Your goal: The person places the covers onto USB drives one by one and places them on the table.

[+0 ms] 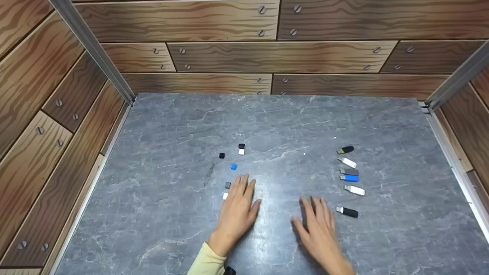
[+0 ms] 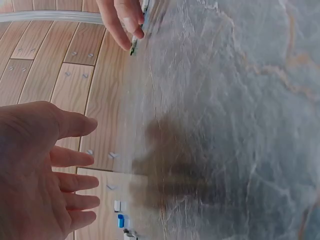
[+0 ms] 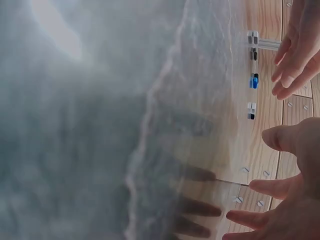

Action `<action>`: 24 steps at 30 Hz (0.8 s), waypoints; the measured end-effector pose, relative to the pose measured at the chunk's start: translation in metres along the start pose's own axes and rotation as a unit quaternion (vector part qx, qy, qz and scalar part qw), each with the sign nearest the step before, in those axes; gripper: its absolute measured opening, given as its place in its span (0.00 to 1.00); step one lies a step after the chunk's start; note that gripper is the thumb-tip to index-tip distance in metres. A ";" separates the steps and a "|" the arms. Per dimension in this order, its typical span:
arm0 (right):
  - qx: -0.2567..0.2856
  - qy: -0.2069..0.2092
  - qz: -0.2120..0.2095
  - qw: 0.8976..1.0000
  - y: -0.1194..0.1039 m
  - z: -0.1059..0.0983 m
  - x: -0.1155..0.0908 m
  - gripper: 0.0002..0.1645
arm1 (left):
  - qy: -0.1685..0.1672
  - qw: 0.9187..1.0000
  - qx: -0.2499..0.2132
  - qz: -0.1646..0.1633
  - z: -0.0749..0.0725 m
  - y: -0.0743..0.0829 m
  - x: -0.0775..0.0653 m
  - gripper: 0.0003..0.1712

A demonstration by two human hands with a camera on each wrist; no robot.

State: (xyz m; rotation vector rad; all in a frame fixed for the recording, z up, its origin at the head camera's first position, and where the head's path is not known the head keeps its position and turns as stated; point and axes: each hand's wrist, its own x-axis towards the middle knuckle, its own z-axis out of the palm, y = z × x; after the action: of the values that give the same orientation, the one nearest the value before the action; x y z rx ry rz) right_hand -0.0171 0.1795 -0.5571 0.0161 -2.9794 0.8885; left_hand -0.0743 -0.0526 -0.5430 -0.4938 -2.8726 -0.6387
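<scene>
Palm down and holding nothing, my left hand (image 1: pixel 237 210) is beside a grey cap (image 1: pixel 227 185) and a white cap (image 1: pixel 225 196). Past its fingertips lie a blue cap (image 1: pixel 233 167), a black cap (image 1: pixel 222 156), and another black cap (image 1: pixel 241 146) next to a white one (image 1: pixel 241 152). My right hand (image 1: pixel 319 229), also bare, has its fingers extended left of a black USB stick (image 1: pixel 347 212). Farther back, in a rough column, are a white USB stick (image 1: pixel 355 190), a blue one (image 1: pixel 349 178), a grey one (image 1: pixel 349 172), a slim white one (image 1: pixel 348 162) and a black-green one (image 1: pixel 345 149).
The grey marbled tabletop (image 1: pixel 172 133) is bounded by wood-patterned panels (image 1: pixel 225 57) at the back and both sides, with metal rails (image 1: pixel 95 49) at the corners. A tiny white speck (image 1: pixel 304 154) lies between the caps and the sticks.
</scene>
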 end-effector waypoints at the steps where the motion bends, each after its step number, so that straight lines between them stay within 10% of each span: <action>1: 0.004 0.007 -0.005 1.000 0.001 -0.001 0.000 0.36 | 0.003 1.000 -0.006 0.000 0.000 -0.001 0.001 0.30; 24: 0.005 0.048 -0.012 0.999 0.011 -0.025 0.015 0.29 | 0.077 0.994 -0.074 0.008 -0.007 -0.031 0.019 0.27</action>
State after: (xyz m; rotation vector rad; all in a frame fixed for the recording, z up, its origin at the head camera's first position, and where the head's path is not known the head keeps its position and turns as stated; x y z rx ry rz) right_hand -0.0316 0.2027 -0.5419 0.0097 -2.8793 0.8757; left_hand -0.1020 -0.0771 -0.5449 -0.4643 -2.6871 -0.8529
